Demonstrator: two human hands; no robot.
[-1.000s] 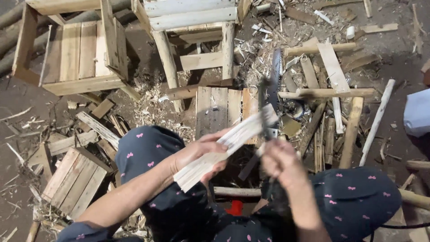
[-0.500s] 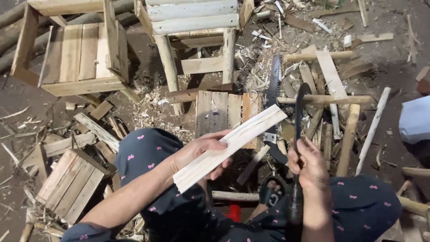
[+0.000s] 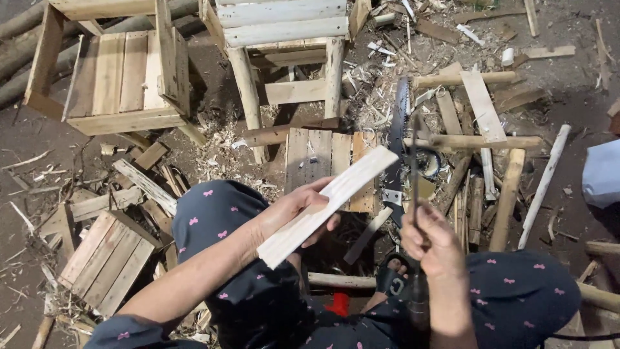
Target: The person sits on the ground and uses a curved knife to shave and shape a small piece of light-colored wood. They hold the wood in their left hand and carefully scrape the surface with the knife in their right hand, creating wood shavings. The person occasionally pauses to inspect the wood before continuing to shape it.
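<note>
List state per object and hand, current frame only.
left hand: gripping pale wood slat, slat tilted, raised off the ground
right hand: closed on dark tool handle, tool upright
handsaw: lying flat on the scrap pile
small pallet: flat on the ground
wooden chair: standing upright

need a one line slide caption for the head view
Left hand holds a pale wooden slat; right hand grips a dark blade above wood scraps.

packages: none | labels: none | signs: none | screens: none
</note>
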